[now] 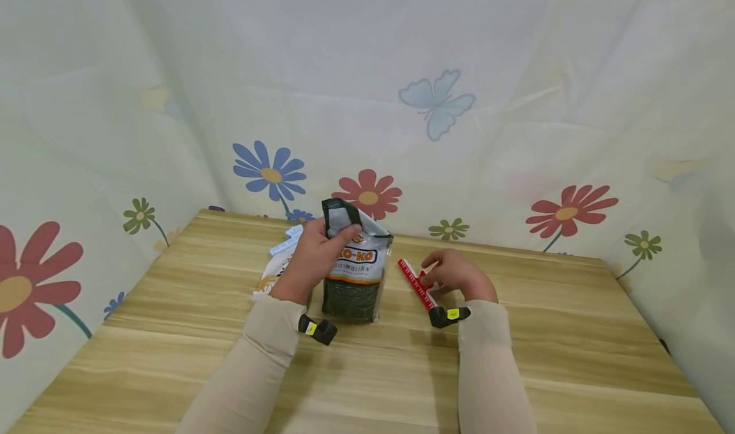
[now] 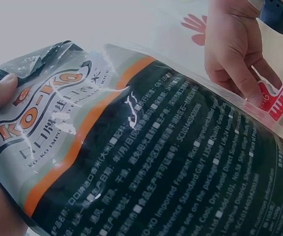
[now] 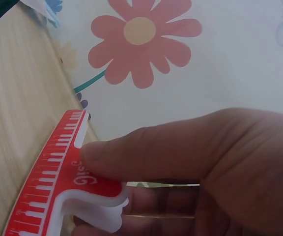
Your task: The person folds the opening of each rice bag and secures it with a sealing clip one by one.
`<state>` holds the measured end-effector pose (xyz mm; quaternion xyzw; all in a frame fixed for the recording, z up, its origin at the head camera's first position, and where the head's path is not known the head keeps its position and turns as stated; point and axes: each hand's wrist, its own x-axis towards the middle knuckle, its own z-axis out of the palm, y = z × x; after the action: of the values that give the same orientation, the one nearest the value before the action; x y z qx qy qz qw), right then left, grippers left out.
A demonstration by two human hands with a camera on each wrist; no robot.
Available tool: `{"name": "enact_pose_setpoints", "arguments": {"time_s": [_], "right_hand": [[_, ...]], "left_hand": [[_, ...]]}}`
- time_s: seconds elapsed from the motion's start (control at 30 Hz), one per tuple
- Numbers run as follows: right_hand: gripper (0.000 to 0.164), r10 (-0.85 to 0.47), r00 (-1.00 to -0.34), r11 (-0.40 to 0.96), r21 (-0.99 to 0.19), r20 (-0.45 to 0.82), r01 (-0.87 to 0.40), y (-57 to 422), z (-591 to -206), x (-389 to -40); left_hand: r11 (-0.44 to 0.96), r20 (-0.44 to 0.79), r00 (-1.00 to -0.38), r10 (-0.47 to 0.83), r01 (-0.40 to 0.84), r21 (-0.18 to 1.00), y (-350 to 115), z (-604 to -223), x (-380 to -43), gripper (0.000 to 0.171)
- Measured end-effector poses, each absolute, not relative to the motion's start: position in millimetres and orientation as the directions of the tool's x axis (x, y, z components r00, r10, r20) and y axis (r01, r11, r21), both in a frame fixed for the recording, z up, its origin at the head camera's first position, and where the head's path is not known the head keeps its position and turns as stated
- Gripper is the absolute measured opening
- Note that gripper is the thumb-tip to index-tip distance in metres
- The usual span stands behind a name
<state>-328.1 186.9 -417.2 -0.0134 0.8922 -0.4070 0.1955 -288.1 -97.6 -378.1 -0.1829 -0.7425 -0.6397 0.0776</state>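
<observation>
My left hand point(image 1: 310, 255) grips the upper left edge of a rice bag point(image 1: 351, 297), its thumb across the silver front. The bag stands upright, dark green below with an orange band and KO-KO lettering, its top folded over to one side. To its right, my right hand point(image 1: 456, 273) pinches a red bag clip point(image 3: 58, 167) printed with white piano keys, thumb on one grip tab and fingers behind it. In the left wrist view the clip and right hand appear just past the bag's edge.
Left of the bag, partly behind my left hand, lie a light blue clip point(image 1: 281, 246) and a white printed packet point(image 1: 267, 284). The wooden table point(image 1: 545, 357) ends at a floral curtain point(image 1: 494, 147) along its back and sides.
</observation>
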Motion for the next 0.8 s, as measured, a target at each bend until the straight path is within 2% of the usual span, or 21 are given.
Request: {"name": "enact_pose_setpoints", "arguments": {"time_s": [0.17, 0.33, 0.8], "right_hand": [[0.034, -0.185, -0.924, 0.648, -0.749, -0.336, 0.143, 186.7, -412.2, -325.5], [0.029, -0.197, -0.939, 0.651, -0.754, -0.284, 0.091, 186.6, -406.0, -324.1], [0.035, -0.159, -0.987, 0.715, -0.692, -0.023, -0.100, 189.6, -388.9, -317.7]], "left_hand": [[0.113, 0.327, -0.929, 0.171, 0.348, 0.931, -98.5, -378.2, -288.5, 0.030], [0.115, 0.299, -0.938, 0.174, 0.321, 0.940, -99.4, -378.2, -289.4, 0.032], [0.129, 0.293, -0.943, 0.158, 0.314, 0.941, -97.8, -375.9, -287.6, 0.029]]}}
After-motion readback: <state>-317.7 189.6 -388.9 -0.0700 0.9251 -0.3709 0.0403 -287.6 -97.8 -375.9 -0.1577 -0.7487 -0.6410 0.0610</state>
